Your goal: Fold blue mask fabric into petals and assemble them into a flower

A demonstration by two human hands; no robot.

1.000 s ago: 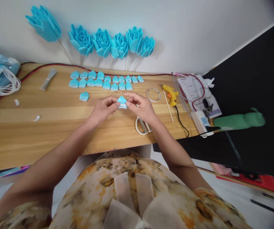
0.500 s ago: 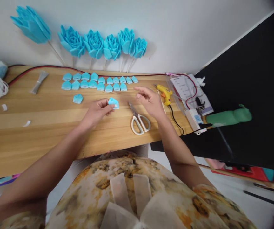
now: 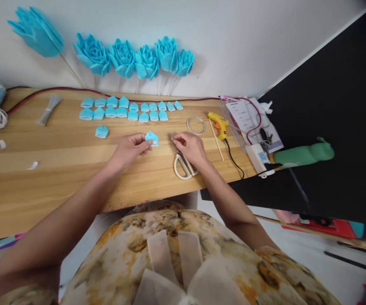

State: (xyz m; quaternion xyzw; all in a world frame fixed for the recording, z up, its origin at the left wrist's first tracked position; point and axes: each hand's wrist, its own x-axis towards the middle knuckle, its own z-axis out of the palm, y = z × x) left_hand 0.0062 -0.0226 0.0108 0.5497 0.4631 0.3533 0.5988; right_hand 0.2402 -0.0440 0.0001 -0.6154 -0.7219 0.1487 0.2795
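Observation:
My left hand [image 3: 128, 151] pinches a small light-blue folded petal piece [image 3: 151, 136] between thumb and fingers, with a small white patch near its lower edge. Over the white-handled scissors [image 3: 182, 157] is my right hand [image 3: 191, 148], its fingers closed at the blades near the pivot; the exact grip is partly hidden. The scissors lie on the table, tips pointing away from me. One loose blue petal piece [image 3: 101, 131] sits left of my left hand. Farther back, several folded blue pieces [image 3: 121, 112] stand in two rows.
Blue flowers on stems [image 3: 122, 59] lean along the wall. To the right are a tape ring [image 3: 188, 128], a thin stick [image 3: 216, 140], a yellow glue gun [image 3: 218, 122], a power strip [image 3: 259, 159] and a green bottle [image 3: 303, 154]. A bundle of ties [image 3: 49, 109] lies left.
My right hand has come down and left onto the scissors, its fingers closing. The tape ring and stick now show. My left hand still holds the petal piece.

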